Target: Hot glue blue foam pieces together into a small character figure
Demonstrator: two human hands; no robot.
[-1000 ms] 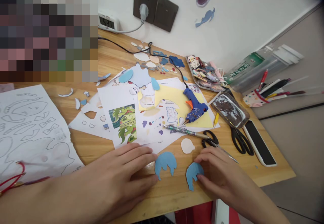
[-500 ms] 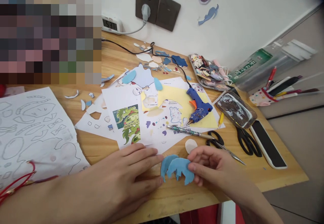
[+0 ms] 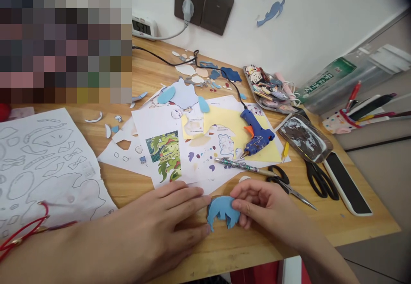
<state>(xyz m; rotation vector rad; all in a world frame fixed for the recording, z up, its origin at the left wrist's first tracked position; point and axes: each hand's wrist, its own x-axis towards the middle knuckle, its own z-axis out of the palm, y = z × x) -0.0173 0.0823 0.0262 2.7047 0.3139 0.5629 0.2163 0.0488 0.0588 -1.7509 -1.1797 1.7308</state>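
A light-blue cut-out piece [image 3: 222, 207], curved on top and jagged underneath, lies near the table's front edge. My right hand [image 3: 261, 211] pinches its right side between thumb and fingers. A second blue layer seems to lie beneath it, mostly covered. My left hand [image 3: 167, 224] rests flat on the table, fingers stretched out, with the fingertips at the piece's left edge. Behind my right hand a pale oval piece [image 3: 245, 178] peeks out, largely hidden. Beyond it are a patterned pen [image 3: 237, 164] and black-handled scissors [image 3: 290, 185].
A blue glue gun [image 3: 257, 134] lies on yellow paper [image 3: 221, 117]. Drawn pattern sheets [image 3: 48, 160] cover the left side. Cut-out scraps [image 3: 186, 70], a filled tray [image 3: 269, 89], a brown-and-white container [image 3: 303, 136], more scissors [image 3: 321, 181] and a pen holder [image 3: 340, 120] stand farther off.
My right hand has brought the upper blue piece left, over the other blue piece, so the two now nearly line up. My left hand stays flat. The view has shifted slightly.
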